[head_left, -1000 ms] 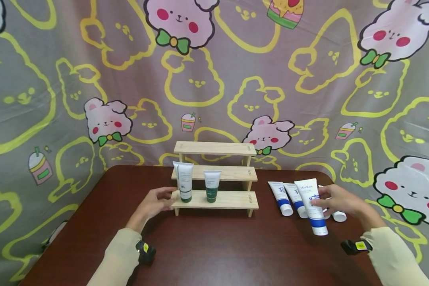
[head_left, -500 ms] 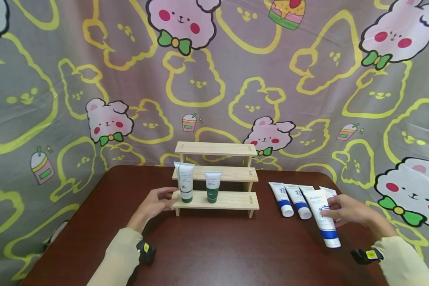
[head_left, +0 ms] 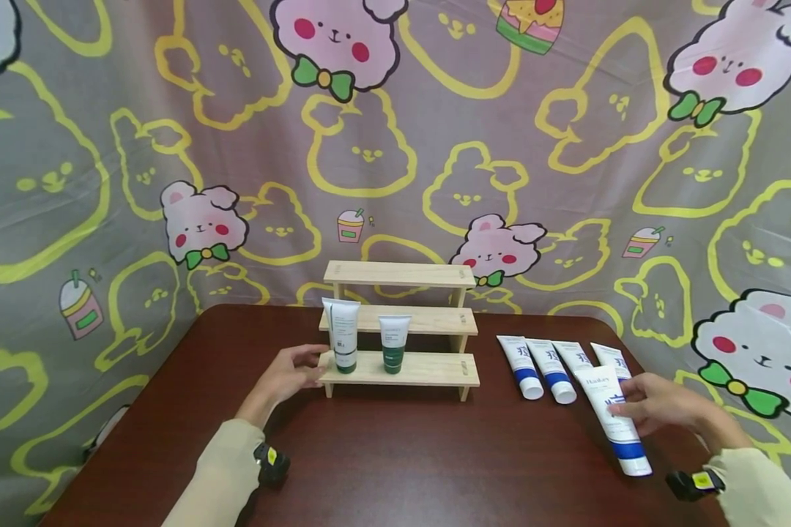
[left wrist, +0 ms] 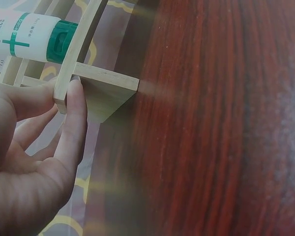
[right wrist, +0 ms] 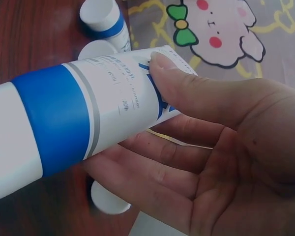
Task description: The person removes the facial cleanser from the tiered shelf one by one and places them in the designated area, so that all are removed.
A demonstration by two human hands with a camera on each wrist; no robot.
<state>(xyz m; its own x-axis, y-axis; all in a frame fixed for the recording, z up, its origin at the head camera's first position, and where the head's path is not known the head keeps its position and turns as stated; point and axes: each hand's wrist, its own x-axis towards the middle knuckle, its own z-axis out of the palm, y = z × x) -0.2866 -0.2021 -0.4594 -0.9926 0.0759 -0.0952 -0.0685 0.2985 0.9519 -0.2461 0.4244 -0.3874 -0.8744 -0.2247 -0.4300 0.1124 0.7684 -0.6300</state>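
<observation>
My left hand (head_left: 293, 373) pinches the left end of the lowest step of a three-tier wooden shelf (head_left: 435, 368), its thumb and a finger on opposite faces of the board in the left wrist view. On that step stand a tall white tube with a green cap (head_left: 346, 329) and a shorter white-and-green tube (head_left: 394, 344). My right hand (head_left: 669, 406) holds a white cleanser tube with a blue band (right wrist: 54, 123), cap tilted down toward the front. The thumb lies over its printed face and the other fingers are underneath, partly hidden by it.
Several similar white-and-blue tubes (head_left: 546, 368) lie in a row on the dark wooden table (head_left: 435, 468), right of the shelf, the rightmost (head_left: 608, 357) behind the held one. A patterned cloth (head_left: 395, 117) hangs behind the table.
My right hand has carried the cleanser tube to the right and toward the front edge, uncovering more of the row of tubes. The left hand stays on the shelf.
</observation>
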